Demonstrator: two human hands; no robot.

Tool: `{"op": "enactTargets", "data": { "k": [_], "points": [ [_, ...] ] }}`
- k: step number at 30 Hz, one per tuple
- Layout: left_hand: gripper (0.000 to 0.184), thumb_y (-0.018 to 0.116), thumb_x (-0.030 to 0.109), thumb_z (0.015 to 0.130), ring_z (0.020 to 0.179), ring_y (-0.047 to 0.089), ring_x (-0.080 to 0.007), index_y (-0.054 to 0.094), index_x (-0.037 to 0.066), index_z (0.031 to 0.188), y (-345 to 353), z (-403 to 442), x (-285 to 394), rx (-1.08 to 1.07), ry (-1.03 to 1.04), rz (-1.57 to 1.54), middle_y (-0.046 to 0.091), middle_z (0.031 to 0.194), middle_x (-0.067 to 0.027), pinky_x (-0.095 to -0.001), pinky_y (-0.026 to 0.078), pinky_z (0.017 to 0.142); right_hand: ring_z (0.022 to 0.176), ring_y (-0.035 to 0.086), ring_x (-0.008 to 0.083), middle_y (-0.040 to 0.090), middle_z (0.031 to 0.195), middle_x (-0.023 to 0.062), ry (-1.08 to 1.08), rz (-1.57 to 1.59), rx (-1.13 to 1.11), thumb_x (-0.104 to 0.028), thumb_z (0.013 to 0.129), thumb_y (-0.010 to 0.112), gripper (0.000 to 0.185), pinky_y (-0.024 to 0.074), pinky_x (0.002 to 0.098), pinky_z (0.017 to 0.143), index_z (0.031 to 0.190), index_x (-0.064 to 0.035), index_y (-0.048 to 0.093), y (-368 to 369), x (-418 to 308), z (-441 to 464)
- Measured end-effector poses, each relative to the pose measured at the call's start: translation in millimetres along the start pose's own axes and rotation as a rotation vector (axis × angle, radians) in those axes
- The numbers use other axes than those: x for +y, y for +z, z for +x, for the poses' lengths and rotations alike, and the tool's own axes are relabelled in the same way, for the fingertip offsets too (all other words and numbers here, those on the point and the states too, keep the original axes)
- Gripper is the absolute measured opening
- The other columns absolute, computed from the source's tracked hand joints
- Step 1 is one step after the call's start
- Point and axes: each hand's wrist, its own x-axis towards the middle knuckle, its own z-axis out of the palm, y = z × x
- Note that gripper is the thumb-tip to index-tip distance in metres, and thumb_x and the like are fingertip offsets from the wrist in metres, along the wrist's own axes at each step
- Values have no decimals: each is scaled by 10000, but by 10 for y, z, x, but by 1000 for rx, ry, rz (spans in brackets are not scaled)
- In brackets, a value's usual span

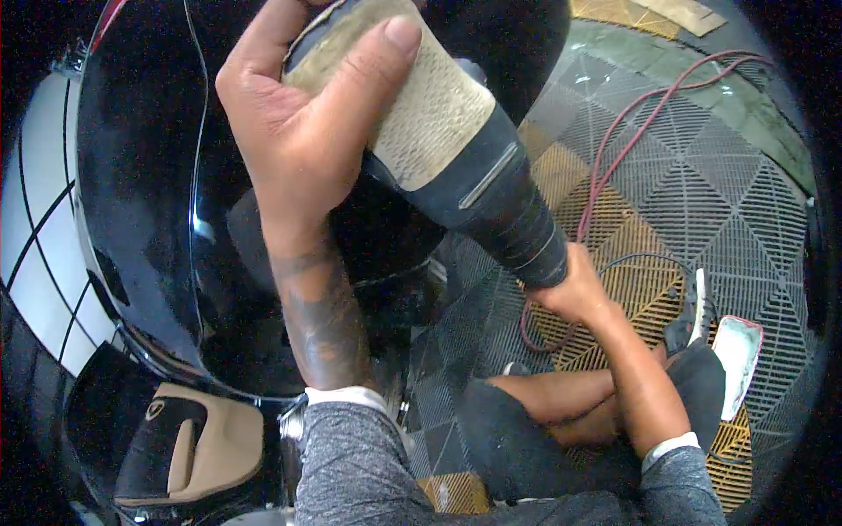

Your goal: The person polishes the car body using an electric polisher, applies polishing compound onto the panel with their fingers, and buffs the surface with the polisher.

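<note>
A dark power tool [504,197] with a worn, pale textured cover over its head slants across the upper middle. My left hand [307,131] is wrapped round the covered head, its thumb lying on top. Lower right, my right hand [574,285] grips the narrow rear end of the tool's body. Behind the tool is a glossy black car panel [140,175]. The tool's working face is hidden from view.
A red hose [605,158] curls over the grey and yellow grated floor [684,184]. A white tray with a red rim [737,364] lies right of my bent legs. At the lower left is a beige and black car door panel [237,438].
</note>
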Motion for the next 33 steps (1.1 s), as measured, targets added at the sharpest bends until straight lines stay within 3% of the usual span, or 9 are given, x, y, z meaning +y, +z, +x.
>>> {"op": "enactTargets", "data": {
  "k": [4, 6, 12, 19, 22, 23, 28, 30, 33],
  "points": [
    [417, 624, 83, 867, 967, 707, -320, 580, -151, 1209, -128, -251, -35, 37, 89, 22, 676, 1129, -296, -391, 554, 912, 744, 697, 383, 667, 753, 247, 107, 48, -141, -139, 629, 751, 250, 525, 429, 685, 792, 23, 653, 107, -132, -83],
    [387, 671, 73, 861, 920, 716, -269, 614, -113, 1196, -208, -460, 1, 134, 65, -38, 710, 1062, -242, -359, 570, 866, 744, 688, 402, 662, 753, 252, 21, 165, -118, -137, 620, 736, 285, 527, 427, 689, 843, 22, 658, 270, -46, -130],
    [422, 589, 143, 855, 951, 680, -356, 604, -81, 1212, -830, -1095, 1, 204, 83, 27, 662, 1104, -315, -472, 516, 937, 785, 672, 443, 668, 805, 277, -107, 50, -234, -194, 602, 740, 380, 539, 473, 729, 902, 25, 655, 681, -35, -147],
    [409, 466, 203, 894, 1019, 615, -368, 558, 25, 1251, -1885, -2048, -52, 425, 221, 243, 594, 1192, -257, -489, 503, 941, 799, 670, 457, 680, 793, 249, -289, -203, -418, -183, 613, 734, 363, 547, 536, 753, 920, -11, 642, 861, -489, 62],
    [365, 423, 227, 914, 1032, 595, -378, 577, 110, 1223, -1883, -2131, 86, 531, 49, 146, 565, 1235, -229, -499, 508, 937, 801, 675, 452, 685, 795, 239, -330, -236, -460, -159, 607, 745, 391, 551, 539, 760, 956, -21, 635, 892, -518, 46],
    [372, 433, 222, 906, 1033, 596, -375, 580, 99, 1225, -1798, -2096, 77, 505, 120, 235, 567, 1236, -231, -495, 506, 939, 805, 676, 451, 687, 799, 237, -299, -245, -469, -169, 609, 744, 394, 553, 536, 765, 963, -28, 641, 865, -516, 27],
    [470, 558, 179, 873, 945, 661, -376, 543, -100, 1251, -1386, -1558, -45, 363, 158, 103, 653, 1082, -321, -468, 553, 876, 805, 677, 439, 690, 806, 239, -212, -99, -359, -213, 608, 730, 390, 559, 496, 765, 958, -45, 690, 613, -272, 0],
    [439, 589, 146, 861, 874, 690, -343, 582, -103, 1222, -977, -1173, 65, 404, 22, 105, 664, 1079, -320, -424, 573, 837, 798, 683, 431, 691, 818, 238, -243, -35, -283, -214, 621, 739, 354, 556, 460, 730, 920, -29, 695, 431, -235, 47],
    [304, 661, 105, 838, 825, 704, -234, 679, -84, 1076, -526, -663, -23, 328, 156, 42, 720, 986, -217, -331, 565, 802, 772, 708, 381, 694, 790, 223, -101, -13, -238, -175, 635, 763, 290, 546, 411, 703, 859, -7, 685, 230, -133, 105]
  ]
}}
